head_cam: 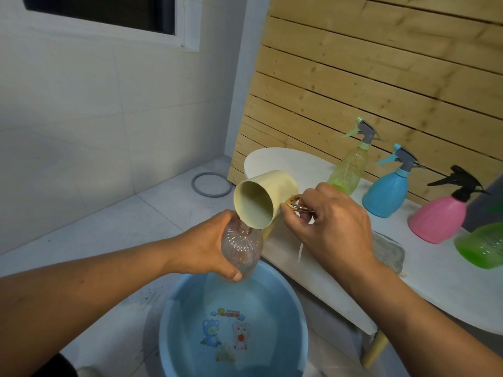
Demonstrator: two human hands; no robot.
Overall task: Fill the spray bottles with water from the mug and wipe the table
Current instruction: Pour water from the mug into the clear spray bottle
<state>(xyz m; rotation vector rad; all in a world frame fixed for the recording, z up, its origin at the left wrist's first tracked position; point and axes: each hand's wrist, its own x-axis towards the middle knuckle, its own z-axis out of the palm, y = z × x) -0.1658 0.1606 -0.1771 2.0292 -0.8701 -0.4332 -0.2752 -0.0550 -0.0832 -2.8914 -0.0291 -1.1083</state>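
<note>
A clear ribbed spray bottle body (242, 250), with its trigger head removed, is gripped around the shoulder and flank by the left hand (209, 244), fingers curled round the far side and thumb pressed near the base. It is held tilted over the blue basin (296, 303), which lies directly below both hands and holds water. The cream mug (262, 198) is held by the right hand (336, 221), whose fingers are hooked through the gold ring handle (298, 204); the mug is tipped nearly horizontal, its lip set against the bottle's narrow neck. Little water can be made out inside the mug, so the pour is judged to be near its end. The bottle wall is thin plastic, judged light and slightly yielding; it will gain weight as it fills, and a wet ribbed surface may be slippery, so a grip low on the widest ribs is judged safest. The neck is narrow relative to the mug's lip, so spillage is likely; positioning over the basin covers this. Beyond the right hand, on the white table (340, 300), stand a yellow-green spray bottle (348, 170), a blue one (386, 191) and a pink one (438, 219), each with its head fitted; a green bottle (481, 246) is partly cut off at the frame edge. A grey cloth (388, 253) lies just behind the right wrist, for the wiping not yet begun.
</note>
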